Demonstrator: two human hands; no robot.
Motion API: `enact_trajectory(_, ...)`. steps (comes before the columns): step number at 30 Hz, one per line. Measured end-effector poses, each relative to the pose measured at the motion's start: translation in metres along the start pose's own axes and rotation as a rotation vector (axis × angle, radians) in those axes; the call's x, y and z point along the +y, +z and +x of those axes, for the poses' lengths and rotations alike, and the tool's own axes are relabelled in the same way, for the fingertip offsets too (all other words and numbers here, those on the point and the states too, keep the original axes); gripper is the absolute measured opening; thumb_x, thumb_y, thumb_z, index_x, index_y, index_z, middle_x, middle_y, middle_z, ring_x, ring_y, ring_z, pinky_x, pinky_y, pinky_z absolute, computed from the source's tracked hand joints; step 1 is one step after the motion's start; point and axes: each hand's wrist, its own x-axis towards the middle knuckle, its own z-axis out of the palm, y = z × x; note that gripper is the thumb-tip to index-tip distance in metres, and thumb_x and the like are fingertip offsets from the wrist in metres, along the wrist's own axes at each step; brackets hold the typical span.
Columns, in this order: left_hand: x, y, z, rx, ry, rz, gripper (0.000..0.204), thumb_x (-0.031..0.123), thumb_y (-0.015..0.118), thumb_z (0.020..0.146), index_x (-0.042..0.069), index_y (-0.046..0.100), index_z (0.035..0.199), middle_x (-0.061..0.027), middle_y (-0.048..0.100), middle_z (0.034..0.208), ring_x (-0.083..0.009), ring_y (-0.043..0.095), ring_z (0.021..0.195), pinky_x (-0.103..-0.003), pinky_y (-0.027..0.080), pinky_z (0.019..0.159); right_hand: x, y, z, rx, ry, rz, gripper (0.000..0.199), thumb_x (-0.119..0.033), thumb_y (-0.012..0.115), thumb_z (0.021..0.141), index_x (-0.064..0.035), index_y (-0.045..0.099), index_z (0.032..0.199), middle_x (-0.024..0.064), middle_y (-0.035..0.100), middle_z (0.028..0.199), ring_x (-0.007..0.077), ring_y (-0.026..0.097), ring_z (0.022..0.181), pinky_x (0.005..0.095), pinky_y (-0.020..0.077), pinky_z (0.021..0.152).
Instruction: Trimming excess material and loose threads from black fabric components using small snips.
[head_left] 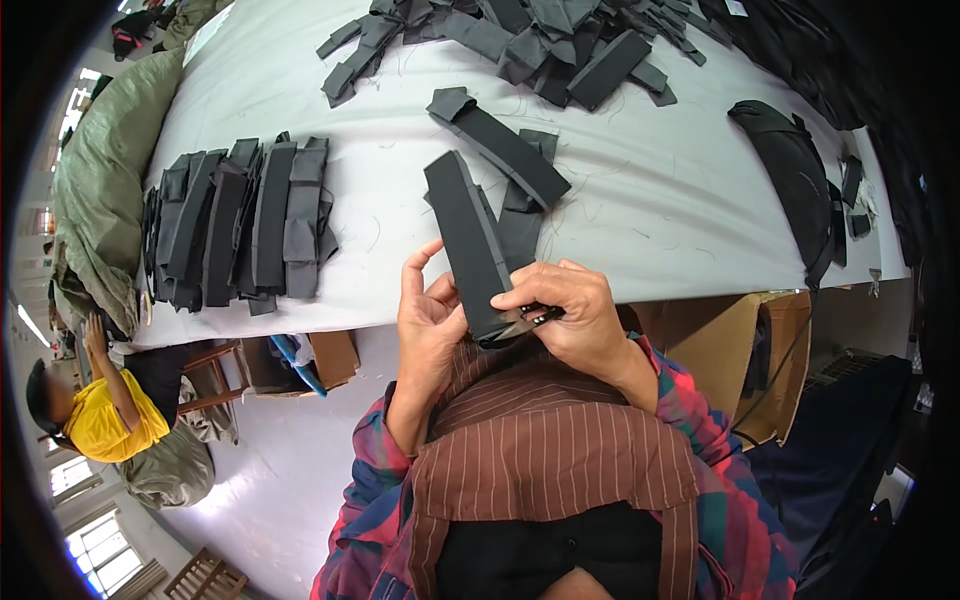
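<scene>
A: Where is the dark strip [462, 230]?

B: In front of the person, slanting, its lower end over the brown striped apron [555, 465] and its upper end over the white-covered table [370, 240]. Whether it touches the cover, I can't tell.

A: And the fingers?

B: The left hand [428, 325] grips the strip's lower part from the left, thumb at its edge, index finger raised. The right hand [578, 315] is curled round small snips [545, 314], with the blades by the strip's lower end. I can't tell how far apart the blades are.

A: What lies nearest?

B: A second strip [515, 155], just beyond, lying across another dark piece [525, 225].

A: Farther out?

B: A row of strips [240, 220] on the left, a loose heap [540, 45] at the far side, and a curved black item [785, 180] on the right. A co-worker in a yellow top [120, 415] is at the far left.
</scene>
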Motion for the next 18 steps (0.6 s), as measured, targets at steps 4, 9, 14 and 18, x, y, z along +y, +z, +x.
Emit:
enact_trajectory(4, -0.006, -0.012, 0.003, 0.008, -0.003, 0.072, 0.045, 0.0, 0.063, 0.086, 0.002, 0.041, 0.125, -0.0097, 0.061, 0.105, -0.0132, 0.058, 0.096, -0.025, 0.05, 0.082, 0.0, -0.001, 0.0, -0.013, 0.014, 0.033, 0.03, 0.008, 0.065, 0.068, -0.0099, 0.07, 0.092, 0.0025, 0.066, 0.08, 0.0126, 0.057, 0.065, 0.025, 0.0385, 0.064)
enact_trajectory(9, -0.01, -0.013, 0.007, -0.038, -0.068, -0.086, 0.018, 0.003, 0.062, 0.087, 0.0, 0.056, 0.105, -0.007, 0.064, 0.098, -0.0106, 0.061, 0.087, -0.022, 0.049, 0.077, -0.015, -0.003, 0.01, -0.004, 0.331, 0.414, 0.029, 0.003, 0.064, 0.077, -0.0065, 0.067, 0.104, 0.0032, 0.066, 0.083, 0.0101, 0.06, 0.075, 0.022, 0.0448, 0.071)
enact_trajectory(14, -0.007, -0.021, 0.011, 0.022, -0.099, -0.132, 0.022, 0.001, 0.06, 0.087, 0.001, 0.054, 0.108, -0.0074, 0.064, 0.099, -0.0116, 0.061, 0.086, -0.022, 0.05, 0.074, -0.014, -0.014, 0.003, -0.146, 0.4, 0.563, 0.038, -0.003, 0.069, 0.079, -0.0061, 0.063, 0.116, -0.0034, 0.06, 0.086, 0.0031, 0.043, 0.067, 0.0187, 0.0385, 0.062)
enact_trajectory(18, 0.01, -0.003, 0.008, -0.119, -0.198, -0.428, 0.034, 0.001, 0.059, 0.087, 0.002, 0.047, 0.118, -0.0091, 0.062, 0.104, -0.0131, 0.061, 0.089, -0.023, 0.05, 0.073, -0.009, -0.008, -0.003, -0.062, 0.203, 0.298, 0.039, 0.004, 0.072, 0.073, -0.0089, 0.067, 0.109, 0.0034, 0.066, 0.088, 0.0049, 0.047, 0.063, 0.0206, 0.0387, 0.057)
